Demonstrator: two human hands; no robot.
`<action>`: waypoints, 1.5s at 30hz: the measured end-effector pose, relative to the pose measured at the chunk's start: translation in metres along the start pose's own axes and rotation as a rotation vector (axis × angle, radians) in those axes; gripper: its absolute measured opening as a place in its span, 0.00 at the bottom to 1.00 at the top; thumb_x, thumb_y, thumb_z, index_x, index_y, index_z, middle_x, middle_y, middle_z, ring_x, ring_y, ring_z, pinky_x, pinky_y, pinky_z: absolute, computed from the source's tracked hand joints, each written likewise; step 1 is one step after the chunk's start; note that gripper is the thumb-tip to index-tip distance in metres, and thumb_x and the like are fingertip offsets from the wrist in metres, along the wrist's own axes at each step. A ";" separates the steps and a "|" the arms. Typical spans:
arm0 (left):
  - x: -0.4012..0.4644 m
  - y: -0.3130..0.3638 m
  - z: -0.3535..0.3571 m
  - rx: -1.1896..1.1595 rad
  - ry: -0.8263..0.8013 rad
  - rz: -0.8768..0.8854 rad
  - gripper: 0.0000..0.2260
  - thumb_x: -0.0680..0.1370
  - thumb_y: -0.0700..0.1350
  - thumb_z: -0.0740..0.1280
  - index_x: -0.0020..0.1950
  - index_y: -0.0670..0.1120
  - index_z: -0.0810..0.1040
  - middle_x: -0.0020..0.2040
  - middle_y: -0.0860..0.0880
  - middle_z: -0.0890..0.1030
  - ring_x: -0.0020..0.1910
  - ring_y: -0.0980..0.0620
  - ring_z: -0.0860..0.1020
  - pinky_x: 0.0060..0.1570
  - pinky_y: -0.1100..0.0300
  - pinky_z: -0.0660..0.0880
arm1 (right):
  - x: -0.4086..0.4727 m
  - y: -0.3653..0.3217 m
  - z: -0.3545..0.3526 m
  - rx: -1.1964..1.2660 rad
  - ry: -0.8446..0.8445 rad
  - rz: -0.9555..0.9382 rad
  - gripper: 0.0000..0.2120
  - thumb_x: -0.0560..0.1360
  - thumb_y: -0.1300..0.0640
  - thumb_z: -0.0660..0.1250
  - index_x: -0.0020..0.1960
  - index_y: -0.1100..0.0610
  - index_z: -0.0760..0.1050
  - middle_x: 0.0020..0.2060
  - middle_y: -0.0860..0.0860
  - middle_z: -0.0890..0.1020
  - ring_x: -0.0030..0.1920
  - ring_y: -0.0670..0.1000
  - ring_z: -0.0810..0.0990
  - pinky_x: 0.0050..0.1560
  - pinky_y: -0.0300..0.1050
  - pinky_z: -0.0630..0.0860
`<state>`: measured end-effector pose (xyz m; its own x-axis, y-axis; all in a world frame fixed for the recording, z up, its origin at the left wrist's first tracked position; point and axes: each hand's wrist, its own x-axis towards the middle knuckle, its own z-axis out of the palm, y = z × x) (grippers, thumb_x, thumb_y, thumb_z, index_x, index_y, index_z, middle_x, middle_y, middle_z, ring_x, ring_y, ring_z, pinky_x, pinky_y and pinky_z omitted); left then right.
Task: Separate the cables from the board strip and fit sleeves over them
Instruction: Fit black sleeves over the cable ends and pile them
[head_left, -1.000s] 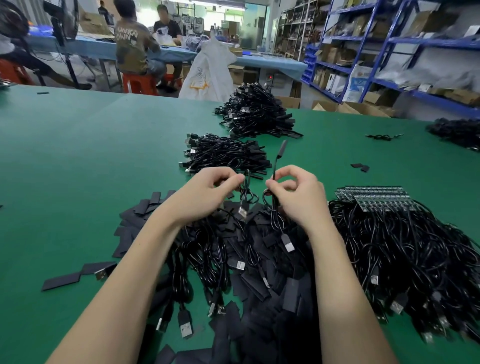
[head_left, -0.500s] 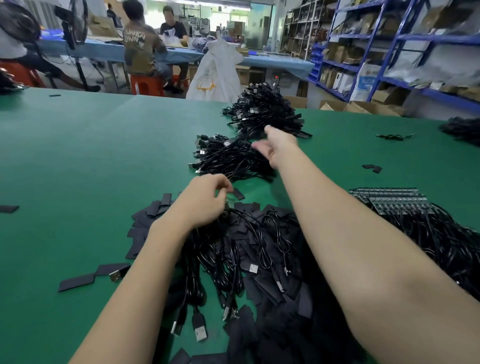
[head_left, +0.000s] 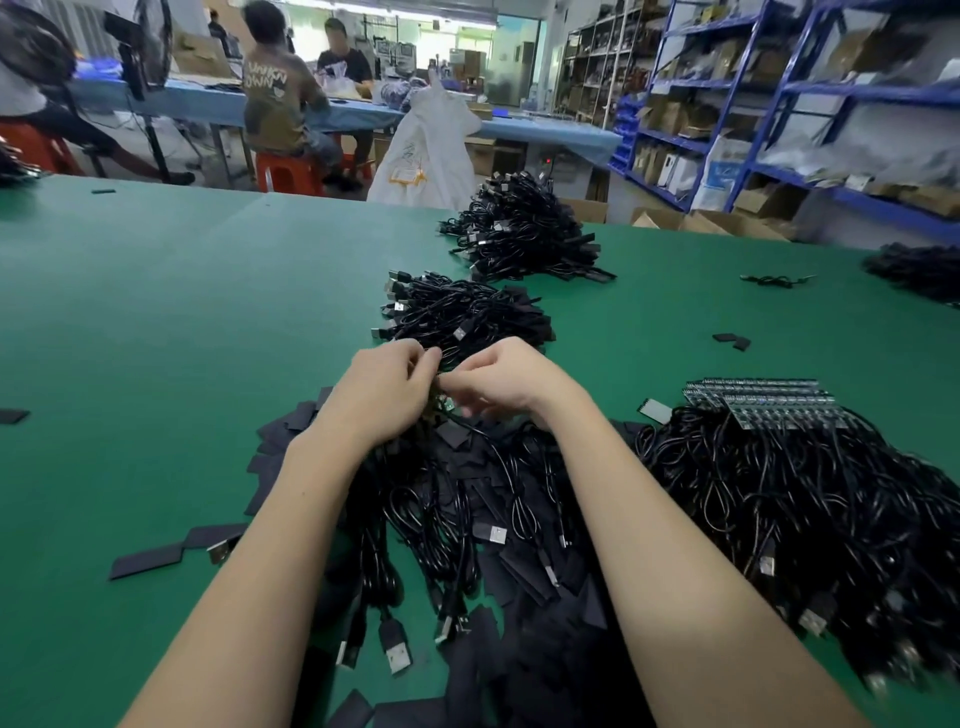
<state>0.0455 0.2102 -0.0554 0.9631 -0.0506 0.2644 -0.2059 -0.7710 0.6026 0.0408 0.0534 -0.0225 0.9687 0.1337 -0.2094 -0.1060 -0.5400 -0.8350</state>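
Note:
My left hand (head_left: 384, 395) and my right hand (head_left: 511, 379) meet fingertip to fingertip above a heap of black USB cables and flat black sleeves (head_left: 467, 509). Both pinch a small item between them, a cable end with a little green board (head_left: 444, 401); the fingers hide most of it. At the right, board strips (head_left: 763, 402) lie on top of a big tangle of attached cables (head_left: 810, 509). A pile of sleeved cables (head_left: 462, 317) lies just beyond my hands.
A larger cable pile (head_left: 524, 234) sits farther back on the green table (head_left: 156, 322). Loose sleeves (head_left: 156, 558) lie at the left. Another cable heap (head_left: 919, 273) lies at the far right. People sit at a blue table (head_left: 545, 130); shelving (head_left: 779, 104) lines the right.
My right hand reached out to the sleeved-cable pile, left the cable there and came back to meet my left hand. Both now pinch another cable end.

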 end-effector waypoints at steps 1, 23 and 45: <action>0.001 0.001 0.000 -0.028 0.039 -0.005 0.19 0.84 0.53 0.59 0.42 0.43 0.79 0.35 0.46 0.79 0.37 0.47 0.75 0.36 0.55 0.64 | -0.004 0.000 0.001 0.091 -0.012 -0.011 0.06 0.77 0.57 0.73 0.46 0.61 0.82 0.28 0.51 0.81 0.26 0.45 0.76 0.24 0.34 0.70; -0.005 0.016 0.011 -0.138 0.348 0.054 0.34 0.86 0.55 0.54 0.29 0.35 0.77 0.26 0.40 0.77 0.30 0.41 0.75 0.40 0.53 0.65 | -0.027 0.012 0.014 0.706 -0.122 0.059 0.02 0.74 0.68 0.74 0.43 0.63 0.83 0.31 0.52 0.84 0.30 0.45 0.82 0.36 0.34 0.81; -0.007 0.038 0.001 -0.937 -0.245 -0.157 0.04 0.82 0.42 0.67 0.51 0.42 0.79 0.49 0.40 0.84 0.42 0.47 0.85 0.51 0.54 0.83 | -0.023 0.007 -0.030 0.694 0.093 -0.062 0.05 0.77 0.61 0.73 0.51 0.61 0.82 0.37 0.53 0.87 0.36 0.47 0.86 0.36 0.37 0.81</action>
<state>0.0310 0.1809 -0.0349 0.9788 -0.2024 0.0302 -0.0246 0.0303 0.9992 0.0245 0.0217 -0.0077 0.9895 0.0583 -0.1322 -0.1387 0.1252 -0.9824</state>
